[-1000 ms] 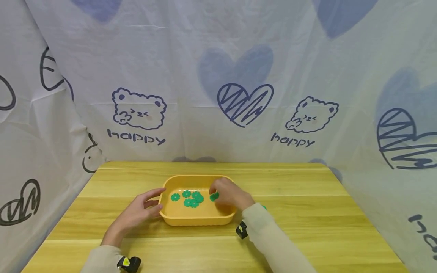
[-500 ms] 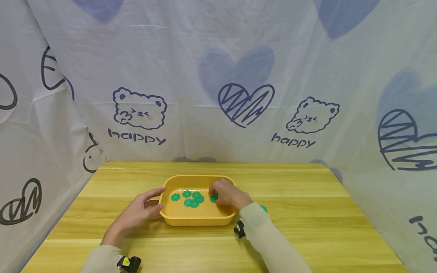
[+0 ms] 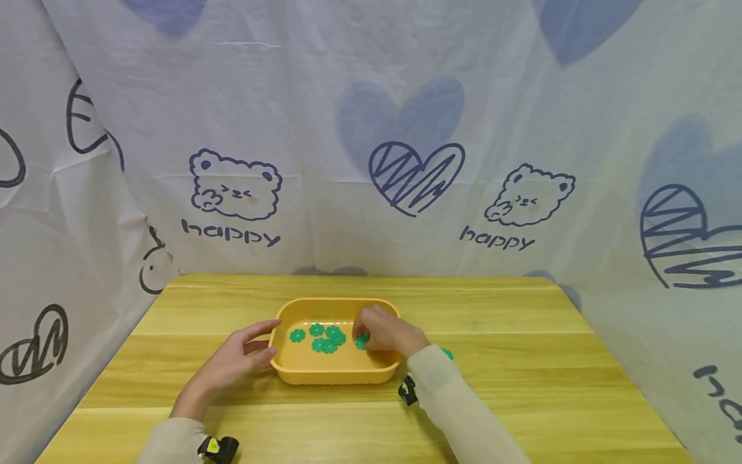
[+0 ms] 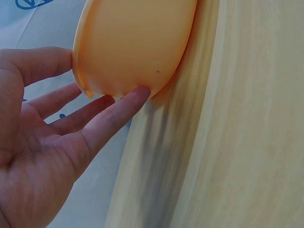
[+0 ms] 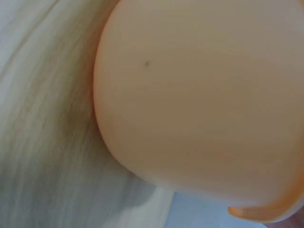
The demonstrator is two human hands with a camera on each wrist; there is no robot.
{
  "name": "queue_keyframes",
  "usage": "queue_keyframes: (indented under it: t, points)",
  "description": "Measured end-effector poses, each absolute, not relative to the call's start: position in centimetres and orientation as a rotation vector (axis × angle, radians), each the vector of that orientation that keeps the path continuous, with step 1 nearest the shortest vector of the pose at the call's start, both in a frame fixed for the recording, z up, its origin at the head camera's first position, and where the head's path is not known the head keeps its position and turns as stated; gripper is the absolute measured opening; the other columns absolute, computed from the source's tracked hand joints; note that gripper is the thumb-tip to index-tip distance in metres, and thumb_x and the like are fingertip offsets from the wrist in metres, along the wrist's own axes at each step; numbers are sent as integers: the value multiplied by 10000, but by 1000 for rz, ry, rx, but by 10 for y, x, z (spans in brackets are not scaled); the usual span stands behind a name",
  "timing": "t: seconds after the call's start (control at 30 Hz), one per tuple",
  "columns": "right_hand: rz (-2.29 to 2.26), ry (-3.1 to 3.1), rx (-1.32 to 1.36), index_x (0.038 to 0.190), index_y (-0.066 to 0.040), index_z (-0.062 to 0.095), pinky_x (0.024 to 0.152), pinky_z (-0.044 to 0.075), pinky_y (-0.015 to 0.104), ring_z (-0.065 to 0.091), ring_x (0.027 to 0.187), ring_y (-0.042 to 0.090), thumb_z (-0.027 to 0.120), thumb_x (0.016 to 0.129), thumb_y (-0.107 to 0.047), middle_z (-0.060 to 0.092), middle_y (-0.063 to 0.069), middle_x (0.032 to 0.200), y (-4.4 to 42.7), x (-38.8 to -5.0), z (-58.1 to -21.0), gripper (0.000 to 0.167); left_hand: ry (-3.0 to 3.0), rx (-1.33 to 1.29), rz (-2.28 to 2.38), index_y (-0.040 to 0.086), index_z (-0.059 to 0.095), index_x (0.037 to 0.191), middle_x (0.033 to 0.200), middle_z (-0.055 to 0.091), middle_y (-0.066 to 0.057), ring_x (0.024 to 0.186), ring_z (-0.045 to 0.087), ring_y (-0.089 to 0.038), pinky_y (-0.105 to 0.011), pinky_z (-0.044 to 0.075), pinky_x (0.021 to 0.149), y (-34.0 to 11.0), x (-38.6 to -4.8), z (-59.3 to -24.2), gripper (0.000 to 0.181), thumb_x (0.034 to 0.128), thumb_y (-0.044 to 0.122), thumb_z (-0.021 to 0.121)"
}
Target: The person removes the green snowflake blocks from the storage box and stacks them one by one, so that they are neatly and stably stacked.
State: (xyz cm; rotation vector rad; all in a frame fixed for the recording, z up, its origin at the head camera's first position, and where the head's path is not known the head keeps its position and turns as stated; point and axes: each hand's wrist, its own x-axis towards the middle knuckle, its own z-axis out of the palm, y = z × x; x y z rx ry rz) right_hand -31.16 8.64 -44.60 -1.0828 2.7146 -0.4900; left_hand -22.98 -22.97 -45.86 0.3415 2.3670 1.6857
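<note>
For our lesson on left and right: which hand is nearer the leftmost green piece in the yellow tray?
Left. The left hand touches the tray at its left end, close to the leftmost green piece; the right hand is inside, farther off to the piece's right.

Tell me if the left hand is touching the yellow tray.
Touching: the left wrist view shows the left hand with fingertips against the outer wall of the yellow tray.
</note>
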Motion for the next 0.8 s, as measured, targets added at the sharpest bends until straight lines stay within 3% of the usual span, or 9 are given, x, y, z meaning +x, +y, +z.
queue_keyframes:
  t: [0.27,0.53,0.8]
  points:
    - [-529,2698,-1081,1066,-37,800,817,611,186,714,944,156,813,852,-45,786,74,1069,88,-308,-443,214,2364,347,1691,-16,351,1575,1658,277,-287,1416,448,-521,-330,641,942,-230,-229,-459,614,1019,61,599]
    - [-630,2698,-1023,1094,-76,788,788,569,187,614,878,94,829,855,-118,748,22,1052,96,-302,-435,246,2361,345,1693,-4,350,1580,1663,275,-278,1420,451,-512,-332,639,948,-230,-228,-459,626,1018,86,613]
    - [-714,2720,-1058,1038,-85,777,820,579,269,652,925,203,822,833,-106,738,25,1017,115,-295,-415,210,2354,336,1696,4,348,1583,1667,272,-270,1424,450,-507,-334,639,950,-230,-229,-459,631,1016,84,614]
